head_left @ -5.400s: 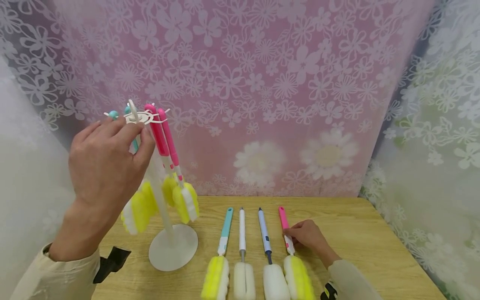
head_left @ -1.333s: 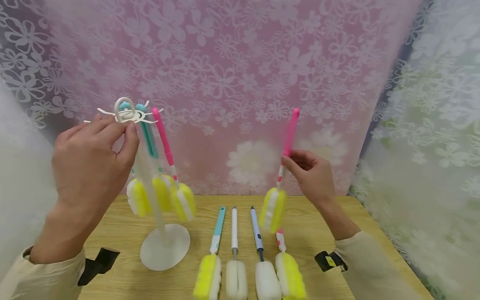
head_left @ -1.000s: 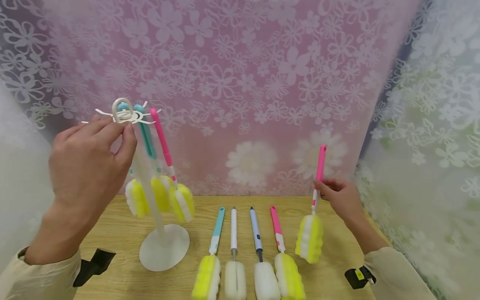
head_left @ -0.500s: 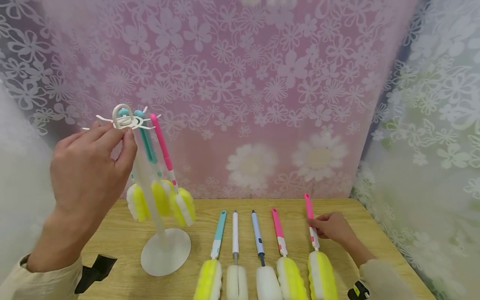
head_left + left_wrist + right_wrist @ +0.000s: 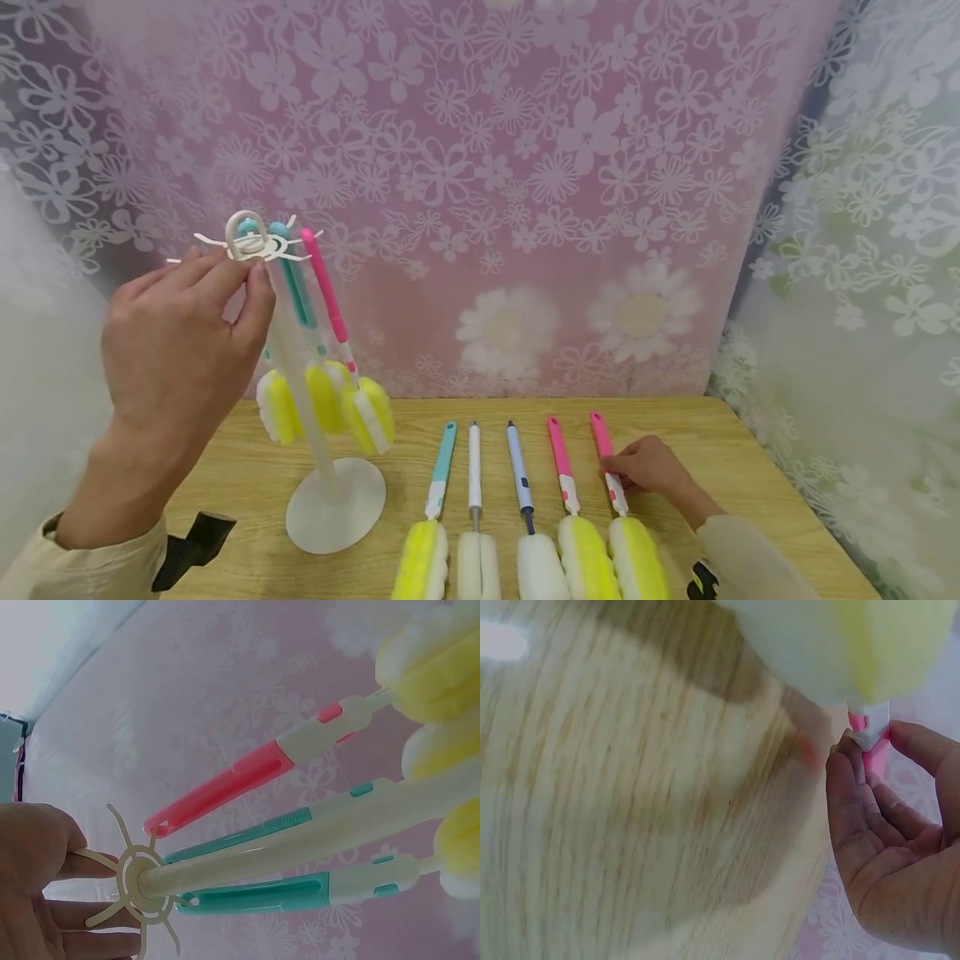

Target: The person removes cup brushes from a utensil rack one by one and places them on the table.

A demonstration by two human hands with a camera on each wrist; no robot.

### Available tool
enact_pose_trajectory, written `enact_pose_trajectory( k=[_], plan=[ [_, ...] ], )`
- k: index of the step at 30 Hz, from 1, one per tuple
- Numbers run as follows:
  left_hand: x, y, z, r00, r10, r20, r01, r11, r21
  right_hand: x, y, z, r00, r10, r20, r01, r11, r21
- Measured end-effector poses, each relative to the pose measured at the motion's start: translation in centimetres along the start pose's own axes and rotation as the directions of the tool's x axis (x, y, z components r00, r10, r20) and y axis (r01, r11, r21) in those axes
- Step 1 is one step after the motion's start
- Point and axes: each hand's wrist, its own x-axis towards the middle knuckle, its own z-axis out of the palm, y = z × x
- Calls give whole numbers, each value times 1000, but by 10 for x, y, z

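Right hand (image 5: 651, 468) has the pink brush (image 5: 618, 500) pinched thumb-to-fingers, right end of the table (image 5: 731, 467). Probably light: stiff handle (image 5: 601, 435), squishy sponge (image 5: 640, 567), so grab the handle. Left hand (image 5: 178, 337) pinches the rack (image 5: 335, 510) top.

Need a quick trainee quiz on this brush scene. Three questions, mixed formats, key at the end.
1. Count: in the left wrist view, how many brushes hang from the stand, and what are their handle colours?
2. True or false: the right hand pinches the brush with the light blue handle.
3. Multiple choice: in the head view, which handle colour is at the left end of the row on the table? (a) white (b) teal (c) pink

Key
1. Three: one pink handle, two teal handles.
2. False; it pinches the pink-handled brush at the right end of the row.
3. (b)
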Motion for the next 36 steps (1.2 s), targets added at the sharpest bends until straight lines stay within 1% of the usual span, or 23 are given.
enact_pose_trajectory(
  k=[5, 12, 17, 20, 25, 28, 31, 33, 36],
  plan=[
    [0, 1, 1, 1000, 13, -20, -13, 1000, -8, -1, -3, 4, 1000, 18, 9, -18, 999, -49],
    [0, 3, -1, 1000, 4, 9, -3, 1000, -6, 1, 0, 6, 1000, 20, 19, -19, 999, -48],
    [-1, 2, -3, 1000, 2, -3, -2, 1000, -1, 2, 0, 7, 999, 23, 23, -22, 998, -53],
    [-1, 1, -4, 1000, 5, -10, -5, 1000, 6, 2, -1, 9, 999, 21, 26, -20, 999, -38],
    [0, -1, -4, 1000, 13, 1, -13, 1000, 8, 0, -2, 11, 999, 12, 32, -11, 1000, -20],
    [-1, -2, -5, 1000, 27, 6, -27, 1000, 8, 0, -4, 10, 1000, -10, 23, 11, 998, -56],
    [0, -4, -5, 998, 55, 10, -55, 998, 19, 1, -8, 7, 1000, -30, 6, 31, 997, -77],
    [1, -5, -5, 997, 77, 20, -77, 997, 28, 2, -12, 5, 999, -29, -12, 29, 997, -70],
    [3, -8, -5, 993, 106, 41, -108, 994, 32, 2, -16, 0, 998, -46, -32, 45, 999, -26]
  ],
)
